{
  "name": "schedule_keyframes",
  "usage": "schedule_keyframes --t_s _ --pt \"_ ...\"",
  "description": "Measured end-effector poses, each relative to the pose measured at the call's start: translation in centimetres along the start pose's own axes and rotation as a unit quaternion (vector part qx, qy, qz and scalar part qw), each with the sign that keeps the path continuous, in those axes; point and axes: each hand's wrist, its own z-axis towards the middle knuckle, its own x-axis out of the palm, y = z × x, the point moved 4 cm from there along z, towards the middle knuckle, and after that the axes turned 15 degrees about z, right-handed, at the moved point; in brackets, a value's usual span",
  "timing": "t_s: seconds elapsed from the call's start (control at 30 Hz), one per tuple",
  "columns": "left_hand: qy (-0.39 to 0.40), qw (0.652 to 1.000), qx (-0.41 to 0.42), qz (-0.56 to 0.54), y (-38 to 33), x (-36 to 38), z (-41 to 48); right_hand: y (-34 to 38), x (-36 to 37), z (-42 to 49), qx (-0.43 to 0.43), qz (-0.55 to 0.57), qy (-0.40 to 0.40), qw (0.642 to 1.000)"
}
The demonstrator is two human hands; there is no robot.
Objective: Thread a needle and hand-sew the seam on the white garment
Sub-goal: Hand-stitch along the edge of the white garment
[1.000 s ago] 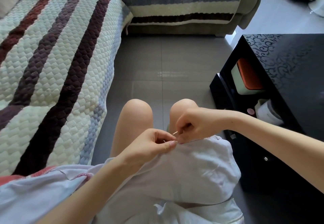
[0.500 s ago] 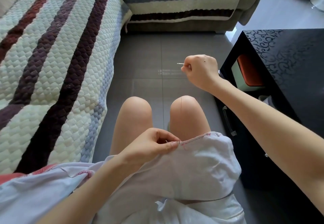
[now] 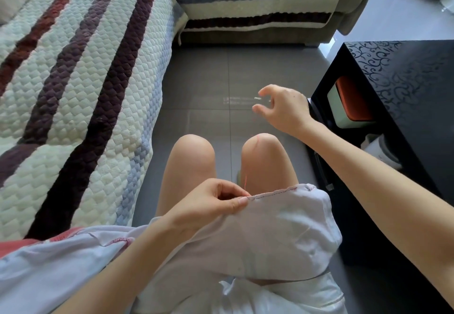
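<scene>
Two bare hands: left hand point(image 3: 206, 205), right hand point(image 3: 285, 109). One white fabric garment point(image 3: 282, 235). One thin pink thread point(image 3: 245, 181). One glossy black patterned table point(image 3: 405, 85).

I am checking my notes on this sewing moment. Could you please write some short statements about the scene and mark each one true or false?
1. The left hand pinches the edge of the white garment. True.
2. The right hand rests on the garment. False: it is raised above the floor, beyond the knees, apart from the cloth.
3. A pink thread rises from the seam beside the left hand's fingers. True.
4. The black table stands on the person's left. False: it is on the right; the striped quilted cover is on the left.
5. The right hand's fingers are clenched in a tight fist. False: they are spread, with a small needle-like glint between them.
</scene>
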Motion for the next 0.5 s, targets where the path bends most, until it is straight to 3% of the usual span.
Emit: schedule_keyframes --t_s 0.1,0.23,0.3,0.5 --pt "-0.022 1.0 -0.004 0.006 0.5 -0.3 0.0 2.9 -0.1 -5.0 -0.046 0.099 0.159 0.981" --pt "-0.039 0.999 -0.01 0.008 0.6 -0.6 0.1 3.2 0.4 -11.1 -0.056 0.032 0.338 0.939" --pt "-0.044 0.999 -0.017 0.016 0.6 -0.8 0.1 2.4 0.6 -12.3 -0.049 0.01 0.354 0.934" --pt "-0.073 0.994 -0.04 0.069 1.0 -0.7 0.3 1.4 0.1 -13.3 -0.039 0.036 0.274 0.96"
